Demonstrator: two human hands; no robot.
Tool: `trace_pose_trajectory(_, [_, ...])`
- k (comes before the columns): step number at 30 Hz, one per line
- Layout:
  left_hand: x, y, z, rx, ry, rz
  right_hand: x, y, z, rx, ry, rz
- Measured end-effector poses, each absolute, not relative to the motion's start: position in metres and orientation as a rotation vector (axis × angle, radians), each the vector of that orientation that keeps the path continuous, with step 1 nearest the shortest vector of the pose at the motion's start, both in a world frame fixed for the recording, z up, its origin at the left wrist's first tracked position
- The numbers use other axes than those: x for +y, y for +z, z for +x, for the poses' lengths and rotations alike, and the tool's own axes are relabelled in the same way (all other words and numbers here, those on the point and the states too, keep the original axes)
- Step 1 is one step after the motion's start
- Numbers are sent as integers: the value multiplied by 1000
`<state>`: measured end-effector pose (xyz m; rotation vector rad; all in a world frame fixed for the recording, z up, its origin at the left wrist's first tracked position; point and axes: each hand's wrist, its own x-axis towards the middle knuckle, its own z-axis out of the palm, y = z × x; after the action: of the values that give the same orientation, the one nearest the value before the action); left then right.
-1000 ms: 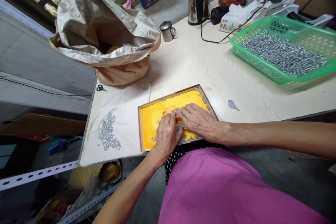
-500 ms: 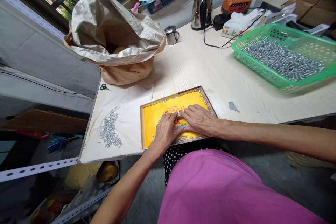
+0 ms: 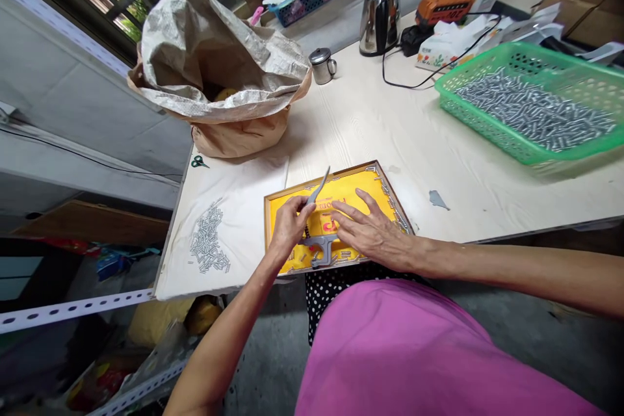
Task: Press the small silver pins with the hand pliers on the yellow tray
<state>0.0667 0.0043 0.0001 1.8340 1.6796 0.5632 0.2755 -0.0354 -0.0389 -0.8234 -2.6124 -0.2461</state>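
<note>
A shallow tray point(image 3: 267, 224) with a yellow printed lining lies at the table's front edge, small metal pins point(image 3: 390, 198) lying along its sides. Over its left half, my left hand point(image 3: 290, 224) is closed on a grey arm-like part point(image 3: 319, 187) that points up and away. Below that hand a grey T-shaped part point(image 3: 324, 248) shows over the lining; whether the two are joined, I cannot tell. My right hand point(image 3: 373, 231) hovers over the tray's right half with fingers spread, holding nothing that I can see.
Left of the tray is a loose pile of metal pins point(image 3: 209, 239), with green-handled scissors point(image 3: 199, 162) behind it. A large open sack point(image 3: 238, 133) stands at the back left. Farther back are a metal mug point(image 3: 322, 67) and a kettle point(image 3: 379, 13). A green basket point(image 3: 521, 149) of pins sits right.
My hands, close together over the grey part before, have moved apart. The left has lifted the grey arm so it points up; the right has opened and its fingers are spread.
</note>
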Motion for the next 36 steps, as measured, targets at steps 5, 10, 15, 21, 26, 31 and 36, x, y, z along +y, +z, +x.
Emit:
trace_pose_trajectory(5, [-3, 18, 47, 1785, 624, 1807, -30, -34, 289, -2531, -219, -885])
trace_pose_trajectory(10, [-46, 17, 6, 2221, 19, 1924, -26, -45, 327, -2311, -41, -1091])
trace_pose_trajectory(15, [-67, -7, -25, 2368, -273, 1778, -26, -78, 349, -2091, 220, -1194])
trace_pose_trajectory(21, [-48, -2, -35, 2280, -353, 1848, -27, -91, 343, -1985, 354, -1231])
trace_pose_trajectory(26, [-37, 47, -23, 2317, -440, 1963, -29, -88, 343, -1863, 481, -1266])
trace_pose_trajectory(31, [-32, 85, -6, 2329, -458, 2029, -30, -86, 344, -1734, 647, -1325])
trace_pose_trajectory(36, [-31, 104, 5, 2352, -445, 2085, -30, -84, 342, -1708, 648, -1334])
